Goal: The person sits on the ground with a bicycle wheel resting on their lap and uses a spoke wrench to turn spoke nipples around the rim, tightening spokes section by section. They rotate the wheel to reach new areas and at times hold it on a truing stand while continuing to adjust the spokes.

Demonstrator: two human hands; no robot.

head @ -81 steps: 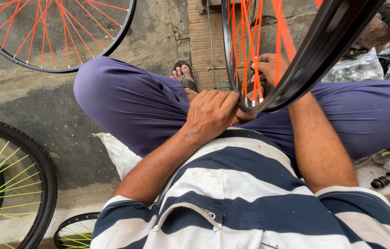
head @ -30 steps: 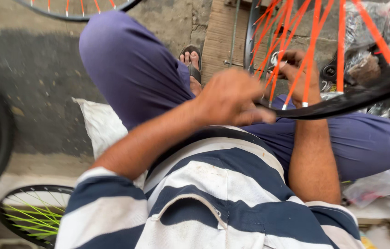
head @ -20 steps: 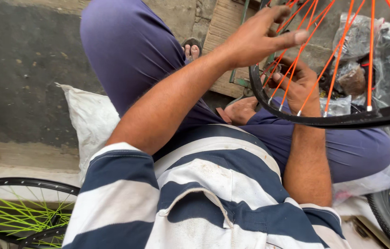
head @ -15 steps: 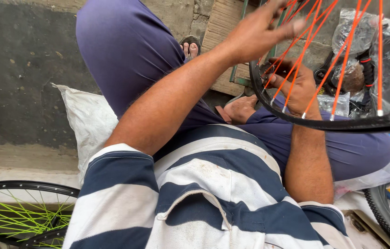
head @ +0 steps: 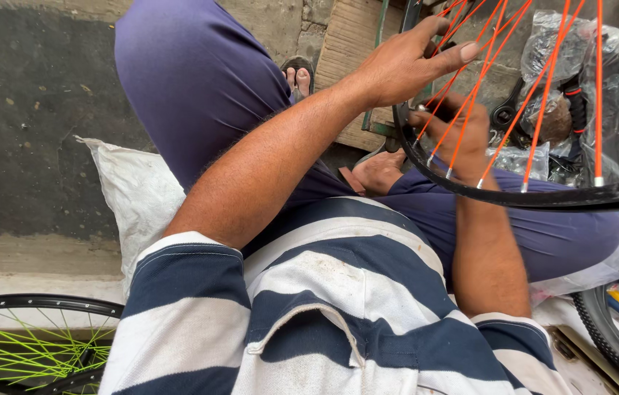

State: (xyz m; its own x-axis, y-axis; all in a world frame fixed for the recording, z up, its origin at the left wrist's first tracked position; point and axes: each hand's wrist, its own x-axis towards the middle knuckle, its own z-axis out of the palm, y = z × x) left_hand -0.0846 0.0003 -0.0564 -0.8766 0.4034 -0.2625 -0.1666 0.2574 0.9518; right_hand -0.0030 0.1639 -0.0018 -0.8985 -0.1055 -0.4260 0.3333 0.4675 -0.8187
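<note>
A black bicycle rim (head: 544, 196) with orange spokes (head: 536, 102) is held over my lap, tilted across the upper right of the head view. My left hand (head: 404, 66) reaches up and grips the rim's left side, fingers spread over the spokes. My right hand (head: 456, 135) sits behind the spokes near the rim's lower edge, fingers closed around a spoke; whether it holds a small tool is hidden. I sit cross-legged in purple trousers and a striped shirt.
A wheel with green spokes (head: 31, 344) lies at the lower left. A white sack (head: 141, 197) is under my leg. Plastic-wrapped parts (head: 580, 80) sit at the upper right, a wooden board (head: 350, 44) ahead, and a tyre (head: 609, 336) at the lower right.
The orange-spoked rim has swung from upright to nearly flat over my lap. My left hand rose from my lap up to the rim's left side; my right hand stayed among the spokes.
</note>
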